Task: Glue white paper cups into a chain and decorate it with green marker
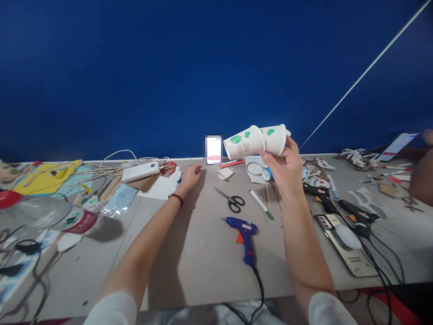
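Note:
My right hand (pixel 284 169) is closed on two white paper cups (pixel 255 142) with green prints, one nested in the other. The cups lie sideways in the air, openings toward the right, above the back of the table. My left hand (pixel 191 175) rests near the back edge, fingers loosely bent, with nothing visible in it. White paper pieces (pixel 158 186) lie beside it on the left. A phone with a lit screen (pixel 214 151) leans against the wall just right of it. Black-handled scissors (pixel 233 201) and a blue glue gun (pixel 245 232) lie between my arms.
A green-capped marker (pixel 262 205) lies near my right forearm. Black glue guns (pixel 358 214) and a phone (pixel 348 248) with cables are at right. A large plastic bottle (pixel 50 214) lies at left near a power strip (pixel 27 266). Another person's hand (pixel 421 176) shows at far right.

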Demonstrator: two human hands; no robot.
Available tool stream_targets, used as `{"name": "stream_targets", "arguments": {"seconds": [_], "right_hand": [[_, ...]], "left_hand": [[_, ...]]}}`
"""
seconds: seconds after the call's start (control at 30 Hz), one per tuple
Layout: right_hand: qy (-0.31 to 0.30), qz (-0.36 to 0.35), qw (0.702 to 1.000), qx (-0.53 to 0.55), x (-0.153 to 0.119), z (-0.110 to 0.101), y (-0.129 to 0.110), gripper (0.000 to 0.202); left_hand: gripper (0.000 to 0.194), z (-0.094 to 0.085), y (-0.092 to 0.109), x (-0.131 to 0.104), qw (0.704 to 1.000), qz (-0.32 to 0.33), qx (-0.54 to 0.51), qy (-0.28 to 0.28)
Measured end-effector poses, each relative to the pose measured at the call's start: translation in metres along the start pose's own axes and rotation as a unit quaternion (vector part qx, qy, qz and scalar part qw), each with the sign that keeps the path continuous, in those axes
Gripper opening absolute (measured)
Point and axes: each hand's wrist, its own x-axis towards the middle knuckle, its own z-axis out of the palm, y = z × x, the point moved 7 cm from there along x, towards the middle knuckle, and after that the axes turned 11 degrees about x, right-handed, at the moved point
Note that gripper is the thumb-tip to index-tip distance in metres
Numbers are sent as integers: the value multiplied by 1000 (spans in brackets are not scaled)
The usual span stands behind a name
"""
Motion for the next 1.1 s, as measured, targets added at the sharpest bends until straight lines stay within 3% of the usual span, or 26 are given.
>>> {"name": "stream_targets", "arguments": {"seconds": [0.13,0.4,0.5,0.6,0.63,0.7,0.83,1.0,1.1], "right_hand": [[8,-3,1000,11,0,-1,3,26],[-24,7,1000,-13,0,3,0,24],[-58,21,998,-27,-1,10,-3,21],[-136,44,989,-41,-7,28,-2,18],[-166,51,984,-40,-11,35,-2,17],[-219,60,974,-28,-18,51,-1,15],[-294,67,953,4,-33,76,1,17],[-355,54,933,-7,-44,93,5,18],[-385,43,922,-8,-47,98,8,19]], "left_hand": [[45,-3,-3,5,1000,-4,-2,-12],[28,-31,-6,-5,994,-45,-72,61],[32,-41,-1,-16,984,-70,-133,94],[47,-51,20,-30,972,-69,-204,90],[50,-55,30,-35,967,-57,-234,81],[53,-58,57,-45,941,-12,-339,6],[53,-61,93,-67,918,45,-374,-127],[57,-58,88,-79,917,29,-338,-211],[62,-65,85,-80,925,28,-323,-197]]}}
